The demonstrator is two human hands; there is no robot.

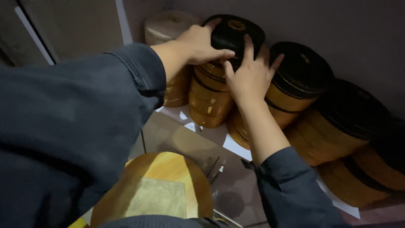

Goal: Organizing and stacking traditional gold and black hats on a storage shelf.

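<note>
Both my hands rest on a round black lid with a gold emblem (234, 31), which tops a tall orange-gold cylindrical box (209, 99). My left hand (199, 43) lies over the lid's left side, fingers curled along its front rim. Against the lid's right edge presses my right hand (251, 76), fingers spread, also touching the neighbouring black-lidded box (300, 69). Both arms wear dark blue sleeves.
More black-lidded golden round boxes (352, 112) stand in a row against the grey wall to the right. A pale woven cylinder (166, 25) sits behind at the left. Below is a glass counter top (181, 139), and a round wooden stool seat (162, 185) beneath it.
</note>
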